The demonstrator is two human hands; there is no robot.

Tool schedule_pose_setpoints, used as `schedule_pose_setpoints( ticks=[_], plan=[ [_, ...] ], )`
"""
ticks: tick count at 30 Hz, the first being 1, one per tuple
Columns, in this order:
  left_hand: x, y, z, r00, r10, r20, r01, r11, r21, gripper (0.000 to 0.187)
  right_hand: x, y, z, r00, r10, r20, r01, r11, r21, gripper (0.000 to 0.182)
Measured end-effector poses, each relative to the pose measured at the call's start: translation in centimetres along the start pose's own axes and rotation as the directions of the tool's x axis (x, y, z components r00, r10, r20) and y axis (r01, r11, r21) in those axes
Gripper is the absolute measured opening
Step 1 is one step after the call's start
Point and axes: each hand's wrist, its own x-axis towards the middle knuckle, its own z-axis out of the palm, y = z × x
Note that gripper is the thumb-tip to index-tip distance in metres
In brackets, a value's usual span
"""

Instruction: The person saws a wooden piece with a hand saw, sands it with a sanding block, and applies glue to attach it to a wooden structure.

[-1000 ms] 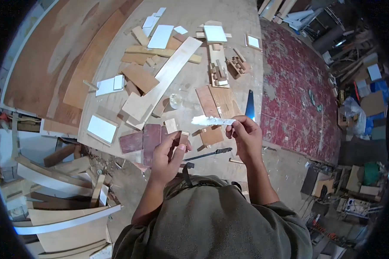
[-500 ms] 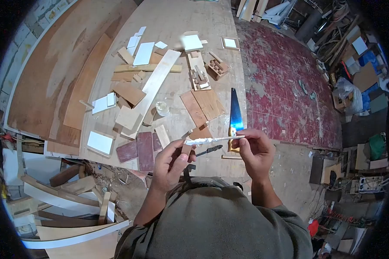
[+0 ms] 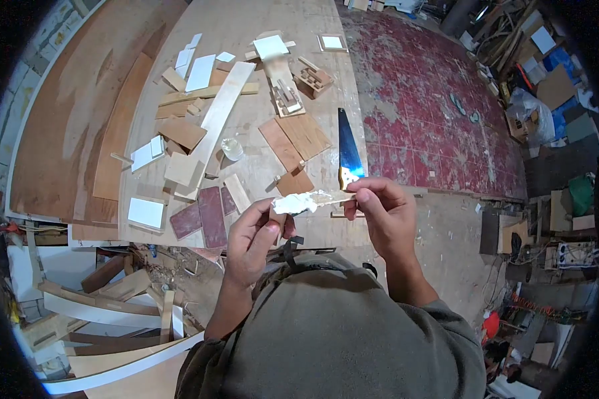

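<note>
My left hand (image 3: 251,241) is closed on a small wood block (image 3: 277,214), whose top is covered with white paste (image 3: 295,203). Between the thumb and fingers of my right hand (image 3: 387,216) is a thin stick (image 3: 339,197), its far end in the paste. Both hands are held above the front edge of the workbench (image 3: 259,169). Just beyond my right hand lies a handsaw (image 3: 348,149) with a blue-reflecting blade. A small clear jar (image 3: 232,149) stands farther back, beyond my left hand.
A long pale board (image 3: 226,113), white panels (image 3: 200,73), dark red pieces (image 3: 213,216) and brown boards (image 3: 305,135) lie on the bench. Small wooden assemblies (image 3: 315,78) are at the back. Scrap wood (image 3: 106,312) is piled on the lower left floor.
The view has shifted, so the bench items appear farther left and higher. The block and stick have tilted, showing more of the white paste. Both hands keep their holds.
</note>
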Motion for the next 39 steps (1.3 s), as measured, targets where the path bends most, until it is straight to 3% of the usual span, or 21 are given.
schedule_pose_setpoints(
  ticks=[4,7,10,16,20,23,26,29,31,34,39],
  plan=[
    [-0.1,0.4,0.8,0.999,0.001,0.037,-0.007,0.989,0.149,0.037,-0.3,0.0,-0.6,0.992,0.064,-0.108,-0.06,0.998,0.034,0.016],
    [0.0,0.7,1.2,0.996,0.022,0.081,-0.039,0.977,0.211,0.037,-0.5,-0.2,-1.0,0.989,0.011,-0.15,-0.012,1.0,-0.005,0.015],
    [-0.1,0.1,1.2,0.997,0.032,0.075,-0.044,0.984,0.173,0.037,-0.6,-0.3,-1.7,0.993,-0.006,-0.115,0.012,0.998,0.056,0.014],
    [-0.1,0.4,1.6,0.995,0.03,0.094,-0.047,0.981,0.187,0.039,-0.5,-0.3,-1.9,0.997,-0.053,-0.062,0.051,0.998,-0.038,0.012],
    [-0.2,0.2,1.6,0.996,0.029,0.08,-0.046,0.975,0.216,0.04,-0.2,-0.5,-1.7,0.994,-0.065,-0.082,0.063,0.998,-0.03,0.013],
    [-0.1,0.0,1.5,0.991,0.074,0.111,-0.094,0.978,0.185,0.041,-0.3,-0.6,-1.7,0.999,-0.051,-0.013,0.051,0.999,0.017,0.012],
    [-0.1,0.6,1.6,0.994,0.022,0.108,-0.043,0.98,0.196,0.041,0.1,-0.5,-1.6,0.998,-0.05,-0.025,0.048,0.996,-0.079,0.012],
    [-0.1,0.1,1.3,0.993,0.054,0.104,-0.071,0.983,0.171,0.041,0.3,-0.4,-1.7,0.996,-0.072,-0.06,0.07,0.997,-0.034,0.012],
    [-0.2,-0.2,1.3,0.993,0.068,0.1,-0.078,0.991,0.104,0.04,0.1,-0.7,-1.7,0.998,-0.061,0.028,0.06,0.998,0.035,0.012],
    [0.0,0.6,1.5,0.993,0.045,0.111,-0.058,0.991,0.123,0.039,0.5,-0.3,-1.6,0.999,-0.042,-0.007,0.042,0.997,-0.058,0.011],
    [0.2,0.4,1.3,0.99,0.055,0.127,-0.073,0.987,0.142,0.039,0.6,-0.6,-1.9,0.997,-0.083,-0.002,0.083,0.997,-0.007,0.011]
  ],
)
